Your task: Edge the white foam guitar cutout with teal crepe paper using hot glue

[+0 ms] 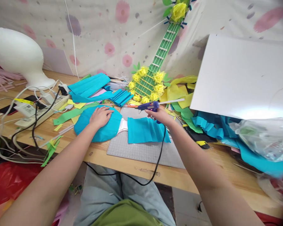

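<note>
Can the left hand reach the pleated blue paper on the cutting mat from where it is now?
Probably yes. The left hand lies flat on the round blue piece, and the pleated blue paper is just beside it, with nothing standing between them.

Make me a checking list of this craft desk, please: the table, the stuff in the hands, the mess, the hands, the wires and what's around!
Surface: wooden table with a grey cutting mat on it.
Job's things: round blue paper piece, pleated blue paper, blue glue gun.
Clutter: green and yellow paper scraps, blue crepe heap, plastic bag.
Hands: left hand flat on the round piece; right hand grips the glue gun.
Cables: black cord hangs off the edge; white wires at a power strip.
Surroundings: paper guitar, white board, foam head, flowered cloth.
</note>
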Action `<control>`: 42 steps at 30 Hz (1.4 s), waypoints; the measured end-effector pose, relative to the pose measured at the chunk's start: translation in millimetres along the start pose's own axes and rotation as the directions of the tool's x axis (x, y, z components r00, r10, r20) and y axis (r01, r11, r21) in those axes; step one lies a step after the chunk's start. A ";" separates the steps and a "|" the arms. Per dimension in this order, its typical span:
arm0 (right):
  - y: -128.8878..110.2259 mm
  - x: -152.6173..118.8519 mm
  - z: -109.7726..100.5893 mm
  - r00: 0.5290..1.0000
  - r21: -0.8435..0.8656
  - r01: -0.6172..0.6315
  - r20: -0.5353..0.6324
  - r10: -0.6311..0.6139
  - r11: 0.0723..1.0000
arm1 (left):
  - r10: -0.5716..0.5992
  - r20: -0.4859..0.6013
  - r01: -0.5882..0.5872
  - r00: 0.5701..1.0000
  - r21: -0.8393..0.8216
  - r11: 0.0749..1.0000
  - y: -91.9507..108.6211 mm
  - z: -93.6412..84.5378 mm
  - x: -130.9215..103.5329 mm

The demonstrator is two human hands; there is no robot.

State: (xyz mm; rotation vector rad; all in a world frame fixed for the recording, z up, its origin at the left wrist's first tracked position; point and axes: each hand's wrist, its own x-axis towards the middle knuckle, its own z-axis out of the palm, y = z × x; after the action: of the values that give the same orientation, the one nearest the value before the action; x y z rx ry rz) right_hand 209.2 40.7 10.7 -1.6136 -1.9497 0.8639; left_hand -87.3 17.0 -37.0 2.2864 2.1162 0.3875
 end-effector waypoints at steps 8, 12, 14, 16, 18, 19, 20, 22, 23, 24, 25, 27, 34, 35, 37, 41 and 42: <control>101.0 -23.5 -47.3 0.908 0.014 -0.239 -0.350 0.229 0.971 | 0.015 0.004 -0.015 1.000 0.015 1.000 -0.6 -1.8 0.8; 126.6 -27.0 -41.6 0.868 -0.004 -0.340 -0.385 0.312 0.940 | 0.013 0.004 -0.013 1.000 0.031 0.999 0.7 -2.9 0.6; 133.0 -24.8 -37.6 0.849 -0.023 -0.371 -0.413 0.329 0.928 | 0.011 0.007 -0.011 1.000 0.040 0.999 1.3 -3.8 0.5; 137.0 -21.2 -35.6 0.840 -0.062 -0.393 -0.431 0.330 0.917 | 0.007 0.009 -0.007 1.000 0.047 0.999 1.8 -4.6 0.4; 139.3 -18.3 -35.9 0.844 -0.109 -0.407 -0.424 0.328 0.907 | 0.008 0.014 -0.009 1.000 0.051 0.999 1.8 -5.0 0.5; 139.9 -17.9 -36.7 0.854 -0.134 -0.404 -0.410 0.321 0.905 | 0.010 0.017 -0.011 1.000 0.051 0.999 1.7 -5.1 0.6; 140.1 -18.6 -37.9 0.867 -0.167 -0.393 -0.394 0.304 0.904 | 0.011 0.018 -0.012 1.000 0.049 0.999 1.4 -4.9 0.8; 138.9 -24.3 -40.9 0.888 -0.286 -0.368 -0.390 0.244 0.885 | 0.010 0.014 -0.010 1.000 0.041 0.999 0.6 -4.4 0.9; 137.3 -29.3 -42.4 0.889 -0.365 -0.365 -0.410 0.205 0.856 | 0.008 0.007 -0.009 1.000 0.035 0.999 0.2 -4.2 1.0; 134.7 -35.7 -43.7 0.883 -0.444 -0.375 -0.439 0.167 0.814 | 0.007 -0.002 -0.007 1.000 0.028 1.000 -0.2 -3.9 1.1; 130.7 -43.1 -44.8 0.873 -0.514 -0.393 -0.470 0.134 0.762 | 0.007 -0.012 -0.007 1.000 0.021 1.000 -0.5 -3.7 1.1; 117.7 -58.6 -45.7 0.870 -0.608 -0.413 -0.484 0.096 0.678 | 0.008 -0.025 -0.007 1.000 0.012 1.000 -0.9 -3.6 1.3; 26.7 -56.9 -14.9 0.987 -0.430 0.155 0.097 -0.125 0.890 | -0.016 -0.044 0.015 0.999 -0.021 1.000 -1.3 -4.3 2.2; 14.1 -46.2 -5.2 0.966 -0.358 0.254 0.131 -0.221 0.899 | -0.025 -0.056 0.023 0.998 -0.041 0.999 -1.5 -4.6 2.1; -5.7 -20.0 16.2 0.914 -0.256 0.395 0.203 -0.350 0.882 | -0.053 -0.087 0.044 0.995 -0.101 0.994 -1.8 -5.2 1.3; -23.4 31.2 55.5 0.878 -0.245 0.437 0.323 -0.352 0.865 | -0.137 -0.129 0.099 0.982 -0.262 0.960 -4.2 -6.3 0.0; -24.0 40.1 62.2 0.878 -0.243 0.416 0.358 -0.317 0.877 | -0.156 -0.132 0.111 0.979 -0.299 0.948 -5.5 -6.5 0.2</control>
State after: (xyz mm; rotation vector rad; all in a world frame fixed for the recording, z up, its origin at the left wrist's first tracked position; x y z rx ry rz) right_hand 141.2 66.4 -16.9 -1.2362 -2.6236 0.7045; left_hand -93.9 16.6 -31.6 1.9964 2.0975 0.8343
